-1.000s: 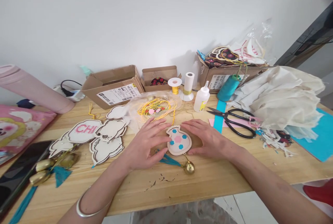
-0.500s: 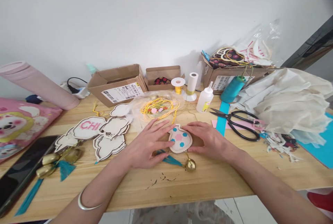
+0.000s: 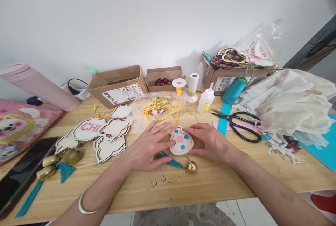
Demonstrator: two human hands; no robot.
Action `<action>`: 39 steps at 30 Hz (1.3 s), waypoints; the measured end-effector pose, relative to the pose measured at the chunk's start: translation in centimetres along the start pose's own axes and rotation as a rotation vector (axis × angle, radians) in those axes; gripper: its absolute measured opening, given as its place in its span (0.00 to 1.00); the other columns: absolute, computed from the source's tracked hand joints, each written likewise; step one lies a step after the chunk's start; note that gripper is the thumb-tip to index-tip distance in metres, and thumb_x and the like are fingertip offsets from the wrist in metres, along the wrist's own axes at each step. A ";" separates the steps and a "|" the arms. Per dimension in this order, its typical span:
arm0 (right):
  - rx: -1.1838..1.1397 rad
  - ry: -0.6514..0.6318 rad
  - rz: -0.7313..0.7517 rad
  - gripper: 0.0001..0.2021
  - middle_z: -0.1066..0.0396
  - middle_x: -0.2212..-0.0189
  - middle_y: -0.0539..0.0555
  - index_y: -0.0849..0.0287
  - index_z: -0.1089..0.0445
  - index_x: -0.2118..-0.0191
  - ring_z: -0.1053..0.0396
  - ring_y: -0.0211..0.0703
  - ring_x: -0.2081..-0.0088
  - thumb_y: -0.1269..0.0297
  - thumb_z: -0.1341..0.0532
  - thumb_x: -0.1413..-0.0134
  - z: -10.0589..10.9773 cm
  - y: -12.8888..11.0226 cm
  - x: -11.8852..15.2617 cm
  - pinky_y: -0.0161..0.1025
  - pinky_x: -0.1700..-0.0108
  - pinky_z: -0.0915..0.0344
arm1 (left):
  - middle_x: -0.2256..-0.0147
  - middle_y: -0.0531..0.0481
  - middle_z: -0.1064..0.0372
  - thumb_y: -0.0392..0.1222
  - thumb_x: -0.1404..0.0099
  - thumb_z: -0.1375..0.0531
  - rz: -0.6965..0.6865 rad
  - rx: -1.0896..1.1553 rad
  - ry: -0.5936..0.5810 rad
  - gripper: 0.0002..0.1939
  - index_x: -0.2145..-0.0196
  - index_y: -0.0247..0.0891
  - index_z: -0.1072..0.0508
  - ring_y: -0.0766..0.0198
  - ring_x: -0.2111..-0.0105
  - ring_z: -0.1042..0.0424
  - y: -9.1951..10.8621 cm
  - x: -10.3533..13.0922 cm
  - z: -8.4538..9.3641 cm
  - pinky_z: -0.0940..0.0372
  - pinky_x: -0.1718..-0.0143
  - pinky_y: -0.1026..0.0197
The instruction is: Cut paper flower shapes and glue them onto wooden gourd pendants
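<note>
A small gourd-shaped wooden ornament (image 3: 179,148) with a white face, blue hexagons and a pink shape lies flat on the table between my hands. My left hand (image 3: 153,145) rests at its left side, fingers spread and fingertips at its edge. On the right edge, my right hand (image 3: 208,138) has its thumb and fingers apart, touching or almost touching the ornament. From the bottom of the ornament hangs a brass bell (image 3: 191,167). A teal tassel (image 3: 172,161) lies beside the bell, partly under my left thumb. Yellow braided cord (image 3: 176,117) lies above the ornament.
Black scissors (image 3: 243,124) and a glue bottle (image 3: 206,100) stand or lie to the right, near a teal thread cone (image 3: 234,89). Leftward are wooden cut-outs (image 3: 112,147), brass bells (image 3: 51,160) and a phone (image 3: 18,170). Cardboard boxes (image 3: 118,86) line the wall.
Almost nothing differs. The whole view has shifted very slightly; both hands and the ornament keep their places relative to each other.
</note>
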State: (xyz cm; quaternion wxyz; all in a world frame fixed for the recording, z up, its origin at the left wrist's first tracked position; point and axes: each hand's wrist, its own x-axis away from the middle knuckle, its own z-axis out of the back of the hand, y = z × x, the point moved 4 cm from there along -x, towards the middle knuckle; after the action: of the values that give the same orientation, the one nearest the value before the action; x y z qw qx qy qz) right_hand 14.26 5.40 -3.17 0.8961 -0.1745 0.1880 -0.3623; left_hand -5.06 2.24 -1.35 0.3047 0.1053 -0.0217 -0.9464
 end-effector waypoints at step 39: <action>0.230 0.115 0.224 0.18 0.32 0.51 0.59 0.55 0.28 0.55 0.38 0.53 0.50 0.52 0.42 0.47 0.4 -0.6 0.6 0.50 0.53 0.36 | 0.48 0.34 0.35 0.44 0.37 0.44 -0.019 0.067 0.127 0.15 0.55 0.34 0.30 0.52 0.47 0.36 0.5 -0.3 -0.4 0.37 0.48 0.49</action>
State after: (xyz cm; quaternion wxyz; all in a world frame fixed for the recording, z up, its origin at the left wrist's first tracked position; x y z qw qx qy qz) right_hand 14.45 4.63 -2.70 0.9327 -0.0276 0.2144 -0.2886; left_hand -4.45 2.01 -1.68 0.2926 0.1752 -0.0331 -0.9395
